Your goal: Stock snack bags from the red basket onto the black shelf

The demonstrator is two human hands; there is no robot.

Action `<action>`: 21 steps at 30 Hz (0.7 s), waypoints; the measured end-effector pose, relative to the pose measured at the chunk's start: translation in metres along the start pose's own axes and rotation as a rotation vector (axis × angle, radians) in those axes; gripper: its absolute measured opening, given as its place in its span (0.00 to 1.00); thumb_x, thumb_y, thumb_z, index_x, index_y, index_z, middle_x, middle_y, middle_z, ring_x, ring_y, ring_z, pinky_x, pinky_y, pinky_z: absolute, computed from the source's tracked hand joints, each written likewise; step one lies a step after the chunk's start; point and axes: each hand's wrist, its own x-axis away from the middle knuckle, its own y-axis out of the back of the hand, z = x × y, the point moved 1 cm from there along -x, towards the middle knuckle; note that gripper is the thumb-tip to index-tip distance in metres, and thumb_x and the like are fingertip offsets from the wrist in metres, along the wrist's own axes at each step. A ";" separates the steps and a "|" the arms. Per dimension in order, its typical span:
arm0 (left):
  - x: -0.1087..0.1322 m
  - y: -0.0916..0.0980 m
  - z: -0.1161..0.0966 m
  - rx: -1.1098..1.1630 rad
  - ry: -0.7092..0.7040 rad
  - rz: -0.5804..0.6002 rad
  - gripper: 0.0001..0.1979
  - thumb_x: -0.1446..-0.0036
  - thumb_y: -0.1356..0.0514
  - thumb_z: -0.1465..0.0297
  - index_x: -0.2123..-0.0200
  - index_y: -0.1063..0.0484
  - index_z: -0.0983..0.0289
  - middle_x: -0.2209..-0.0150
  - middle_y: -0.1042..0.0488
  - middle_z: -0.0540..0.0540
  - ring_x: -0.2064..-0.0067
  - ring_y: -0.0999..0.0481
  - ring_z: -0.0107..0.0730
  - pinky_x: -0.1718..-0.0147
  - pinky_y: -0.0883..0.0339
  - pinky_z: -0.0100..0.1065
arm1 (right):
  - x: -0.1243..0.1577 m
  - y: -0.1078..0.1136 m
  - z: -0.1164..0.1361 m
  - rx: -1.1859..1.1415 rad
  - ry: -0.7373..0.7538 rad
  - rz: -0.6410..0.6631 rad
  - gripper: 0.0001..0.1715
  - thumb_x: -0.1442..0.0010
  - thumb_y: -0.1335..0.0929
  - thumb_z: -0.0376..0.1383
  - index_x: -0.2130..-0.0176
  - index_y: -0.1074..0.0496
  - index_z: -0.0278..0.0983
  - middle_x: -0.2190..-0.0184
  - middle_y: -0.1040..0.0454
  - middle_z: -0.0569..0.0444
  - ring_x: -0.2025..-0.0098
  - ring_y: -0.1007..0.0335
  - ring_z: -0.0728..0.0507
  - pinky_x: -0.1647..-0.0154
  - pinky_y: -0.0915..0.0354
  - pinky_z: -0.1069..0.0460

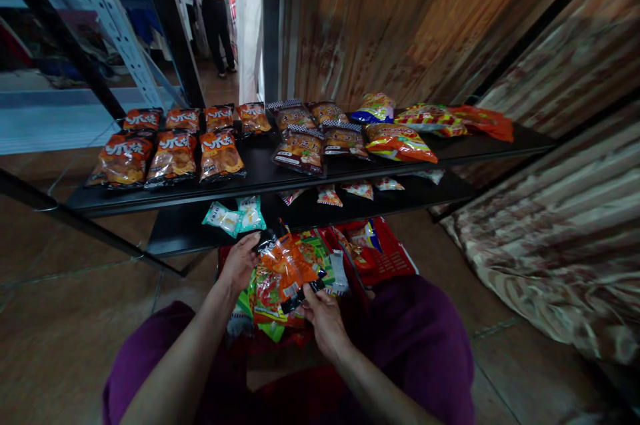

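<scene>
Both my hands hold an orange snack bag (pixel 286 266) over a red basket (pixel 395 258) full of mixed snack packets. My left hand (pixel 241 260) pinches the bag's upper left corner. My right hand (pixel 324 316) grips its lower black edge. In front stands a black two-level shelf (pixel 260 175). Its top level carries rows of orange chip bags (pixel 173 155) on the left, dark checkered bags (pixel 300 148) in the middle and yellow-red bags (pixel 400 142) on the right. The lower level holds small teal packets (pixel 235 217) and small orange packets (pixel 330 195).
A patterned brown curtain or cloth (pixel 550 238) hangs and pools at the right. Brown floor tiles (pixel 65 305) lie to the left. A person (pixel 215 5) stands far back by metal racks. My knees in purple trousers (pixel 420 338) flank the basket.
</scene>
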 end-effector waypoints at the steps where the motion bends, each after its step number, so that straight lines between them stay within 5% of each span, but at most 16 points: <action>1: -0.001 0.000 0.000 0.001 0.012 0.015 0.13 0.57 0.31 0.71 0.65 0.24 0.65 0.67 0.21 0.53 0.68 0.23 0.27 0.69 0.31 0.27 | 0.004 -0.003 -0.007 -0.043 -0.016 -0.022 0.33 0.76 0.21 0.52 0.83 0.38 0.36 0.86 0.33 0.62 0.82 0.36 0.53 0.77 0.30 0.55; 7: -0.002 -0.001 0.004 0.007 0.062 0.113 0.07 0.51 0.34 0.73 0.66 0.25 0.68 0.66 0.21 0.56 0.65 0.22 0.28 0.62 0.30 0.28 | 0.019 -0.012 -0.034 -0.176 -0.088 -0.063 0.33 0.79 0.20 0.50 0.81 0.37 0.37 0.85 0.30 0.60 0.78 0.30 0.50 0.67 0.26 0.51; 14: -0.010 0.006 0.005 0.040 0.027 -0.097 0.06 0.54 0.36 0.79 0.73 0.30 0.67 0.73 0.23 0.53 0.73 0.24 0.26 0.70 0.30 0.27 | 0.019 -0.007 -0.028 -0.094 -0.049 0.006 0.30 0.76 0.20 0.50 0.82 0.35 0.36 0.85 0.30 0.59 0.81 0.32 0.52 0.75 0.28 0.55; 21: -0.011 0.009 -0.009 0.058 -0.007 -0.134 0.05 0.52 0.39 0.80 0.74 0.31 0.67 0.76 0.25 0.52 0.75 0.25 0.24 0.73 0.31 0.25 | 0.019 -0.006 -0.024 -0.051 -0.014 0.054 0.28 0.71 0.20 0.49 0.83 0.35 0.36 0.86 0.33 0.60 0.81 0.33 0.51 0.76 0.31 0.55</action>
